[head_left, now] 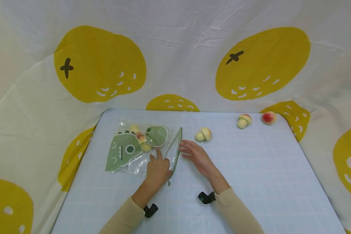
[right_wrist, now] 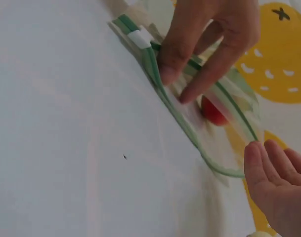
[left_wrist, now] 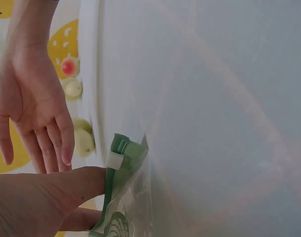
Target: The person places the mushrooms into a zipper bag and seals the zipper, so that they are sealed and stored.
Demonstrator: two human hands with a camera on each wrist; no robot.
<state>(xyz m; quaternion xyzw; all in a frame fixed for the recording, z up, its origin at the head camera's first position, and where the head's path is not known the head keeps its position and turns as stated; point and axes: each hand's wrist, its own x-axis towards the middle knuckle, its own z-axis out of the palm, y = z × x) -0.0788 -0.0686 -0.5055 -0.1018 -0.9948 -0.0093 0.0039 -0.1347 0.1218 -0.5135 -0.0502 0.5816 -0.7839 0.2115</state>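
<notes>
A clear zip bag (head_left: 124,152) with green dinosaur prints lies at the table's left, its green-edged mouth spread apart towards the right. Inside are several yellow and reddish toy pieces (head_left: 140,139), partly hidden by the prints. My left hand (head_left: 159,170) is over the near side of the bag, fingers spread, thumb against the green zip edge. In the left wrist view that thumb lies beside the white slider (left_wrist: 114,160). At the far part of the mouth, my right hand (head_left: 197,156) has its fingers extended, fingertips touching the green rim (right_wrist: 246,123).
A toy mushroom (head_left: 203,134) lies just beyond my right hand. Farther right at the back edge are another toy mushroom (head_left: 244,121) and a round red-and-yellow toy fruit (head_left: 269,117). A white curtain with yellow fruit prints (head_left: 178,65) hangs behind the table.
</notes>
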